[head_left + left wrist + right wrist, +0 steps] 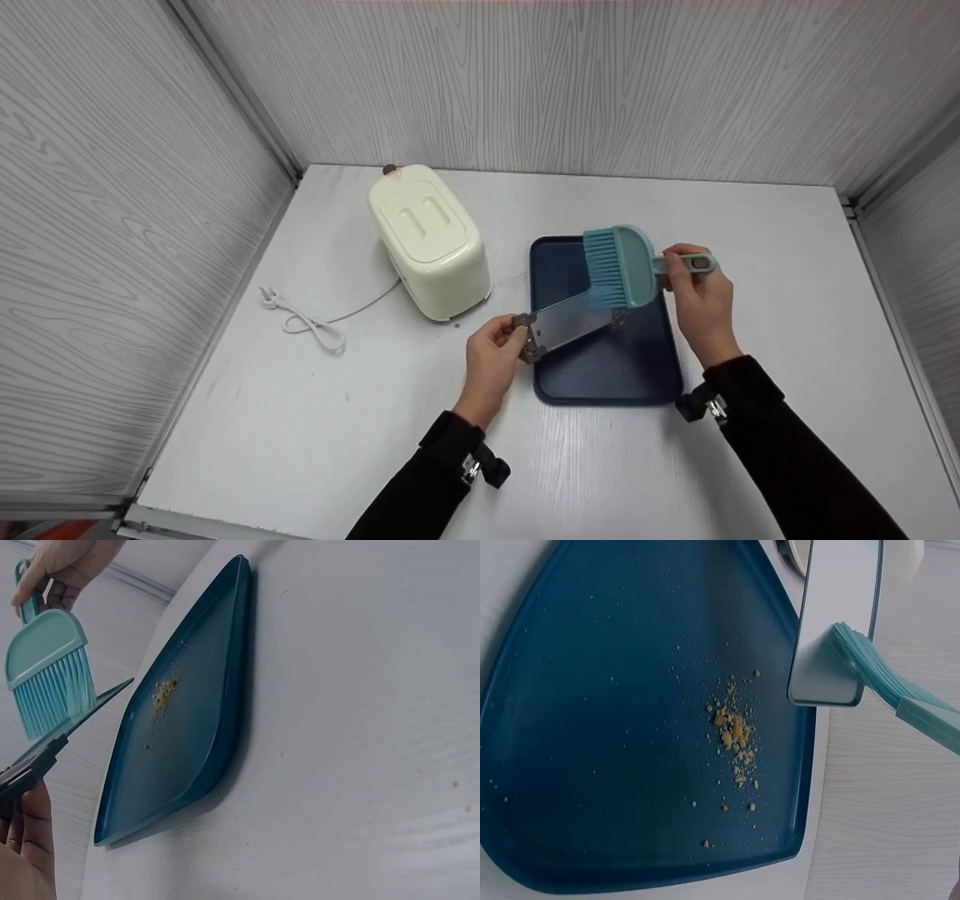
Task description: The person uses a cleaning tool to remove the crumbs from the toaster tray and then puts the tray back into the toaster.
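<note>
Wall panels [487,82]: grey, wood-grained; the table's back and sides are enclosed by them. Table [300,435]: white, smooth, lightly marked. Cream appliance [442,247]: glossy, rounded box, two elongated shapes set in its top; placed to the left of the tray [600,382]. Tray: dark blue, low-rimmed, round-cornered; partly covered from above by the brush [636,270] and the pan [570,322]. Brush: turquoise, broad curved head, looped handle; the handle is gripped by the right hand [701,307], and the bristles are bent against the pan. Pan: thin, shiny, oblong; held tilted above the tray, apart from it, its end piece pinched between thumb and fingers of the left hand [491,367]. Cord [360,309]: pale, looped, ended by a plug [268,298]; laid left of the appliance. Crumbs [737,731]: golden-brown, irregular; clustered on the tray, a few specks strewn on the table.
</note>
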`<action>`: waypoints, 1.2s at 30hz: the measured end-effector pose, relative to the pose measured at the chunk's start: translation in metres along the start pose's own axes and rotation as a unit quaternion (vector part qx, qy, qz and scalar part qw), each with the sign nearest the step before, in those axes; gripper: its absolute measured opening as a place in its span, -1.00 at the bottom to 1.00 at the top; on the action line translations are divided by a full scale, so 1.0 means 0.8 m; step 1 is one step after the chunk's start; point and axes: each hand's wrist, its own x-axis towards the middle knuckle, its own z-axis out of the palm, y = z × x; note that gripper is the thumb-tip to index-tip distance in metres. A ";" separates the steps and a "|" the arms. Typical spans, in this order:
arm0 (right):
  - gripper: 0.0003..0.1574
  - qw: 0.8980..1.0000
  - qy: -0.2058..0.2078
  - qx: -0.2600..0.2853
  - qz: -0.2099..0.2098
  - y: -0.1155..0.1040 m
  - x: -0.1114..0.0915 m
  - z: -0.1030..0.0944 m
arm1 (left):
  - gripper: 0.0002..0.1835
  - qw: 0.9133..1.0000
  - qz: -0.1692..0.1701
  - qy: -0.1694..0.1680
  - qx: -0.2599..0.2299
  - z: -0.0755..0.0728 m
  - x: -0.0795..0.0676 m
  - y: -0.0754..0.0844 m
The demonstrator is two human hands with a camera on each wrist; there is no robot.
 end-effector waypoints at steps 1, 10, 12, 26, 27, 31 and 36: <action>-0.59 1.000 0.001 -0.002 0.001 0.000 0.001 -0.001 | -0.83 1.000 0.001 -0.001 0.000 0.000 0.000 0.000; -0.58 1.000 0.021 -0.019 -0.005 0.000 0.003 -0.007 | -0.83 1.000 0.007 0.003 0.005 -0.001 0.000 0.000; -0.59 0.999 0.024 -0.025 -0.007 0.000 0.002 -0.008 | -0.83 1.000 0.007 0.006 0.008 -0.001 0.000 0.000; -0.64 0.998 0.051 -0.010 -0.026 -0.004 0.001 -0.007 | -0.85 0.999 0.007 0.040 0.016 0.001 0.002 -0.002; -0.63 0.998 0.052 -0.009 -0.026 -0.005 0.001 -0.007 | -0.85 0.999 0.008 0.039 0.014 0.002 0.002 -0.001; -0.63 0.998 0.048 0.008 -0.035 -0.013 -0.003 -0.003 | -0.85 0.999 0.011 0.038 0.009 0.002 0.002 -0.001; -0.64 0.997 0.018 0.051 -0.045 -0.030 -0.011 0.007 | -0.83 0.999 0.010 0.041 0.018 0.002 0.002 0.000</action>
